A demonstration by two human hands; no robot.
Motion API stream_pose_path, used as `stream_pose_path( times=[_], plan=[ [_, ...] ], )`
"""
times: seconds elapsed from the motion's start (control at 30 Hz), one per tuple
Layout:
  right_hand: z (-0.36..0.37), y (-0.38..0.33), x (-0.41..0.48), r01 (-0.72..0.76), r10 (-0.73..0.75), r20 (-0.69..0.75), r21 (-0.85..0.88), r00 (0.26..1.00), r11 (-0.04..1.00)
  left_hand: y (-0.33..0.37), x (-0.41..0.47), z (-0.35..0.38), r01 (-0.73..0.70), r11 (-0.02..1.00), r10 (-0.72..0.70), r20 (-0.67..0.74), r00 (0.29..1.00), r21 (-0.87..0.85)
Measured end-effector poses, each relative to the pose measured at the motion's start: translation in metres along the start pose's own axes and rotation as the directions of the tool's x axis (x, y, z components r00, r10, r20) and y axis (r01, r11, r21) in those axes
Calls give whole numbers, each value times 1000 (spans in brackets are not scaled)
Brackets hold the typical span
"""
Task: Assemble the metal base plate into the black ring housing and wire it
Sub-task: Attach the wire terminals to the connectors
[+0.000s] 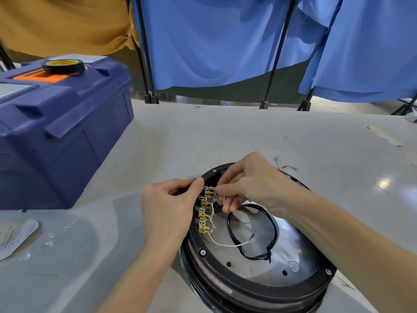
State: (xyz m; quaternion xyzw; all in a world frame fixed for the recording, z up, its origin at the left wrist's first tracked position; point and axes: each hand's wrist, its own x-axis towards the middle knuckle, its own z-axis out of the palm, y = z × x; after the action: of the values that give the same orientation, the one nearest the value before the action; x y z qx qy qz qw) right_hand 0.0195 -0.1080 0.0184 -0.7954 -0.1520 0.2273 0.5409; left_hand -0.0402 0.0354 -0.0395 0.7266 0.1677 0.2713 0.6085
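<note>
Grey tabletop (225,132), blue curtains (214,41) behind: two hands meet at the far-left rim of the black ring housing (237,280).

Both forearms reach in from the near edge, wrists level and fingers curled. The left hand (171,204) pinches thumb and forefinger at the top end of the brass terminal row (204,213) against the housing's rim. The right hand (250,181) pinches a thin white lead (222,199) just beside it. The housing lies near the tabletop's near edge with the metal base plate (259,265) seated inside, directly under both hands. A black cable loop (274,229) rests on the plate. Bare surface runs from the housing to the far and right edges. A blue toolbox (63,132) stands at the left edge, a tape roll (64,67) on its lid.
</note>
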Motion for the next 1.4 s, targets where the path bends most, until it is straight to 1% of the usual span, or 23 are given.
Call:
stream_pose_path(
  times=[0.17,0.27,0.53,1.0,1.13,1.27,1.4],
  plan=[
    [1,-1,-3,-2,2,4,9,1000,1000,3,-2,0,-49,998,51,-43,998,44],
    [1,-1,-3,-9,8,8,12,1000,1000,3,-2,1,-45,998,48,-68,997,45],
    [2,0,-4,-3,2,19,44,1000,999,5,-3,1,-25,998,28,-63,998,50],
    [2,2,-3,24,-24,3,27,1000,999,5,-3,1,-22,999,25,-68,997,49],
    [1,2,-1,35,-35,1,1,999,999,4,-3,1,-20,999,22,-56,998,41],
    [3,2,1,76,-78,-20,-93,997,993,4,-3,1,-17,999,20,-53,998,39],
    [2,2,2,55,-55,-5,-28,998,998,3,-4,1,-17,999,19,-55,998,42]
  ],
)
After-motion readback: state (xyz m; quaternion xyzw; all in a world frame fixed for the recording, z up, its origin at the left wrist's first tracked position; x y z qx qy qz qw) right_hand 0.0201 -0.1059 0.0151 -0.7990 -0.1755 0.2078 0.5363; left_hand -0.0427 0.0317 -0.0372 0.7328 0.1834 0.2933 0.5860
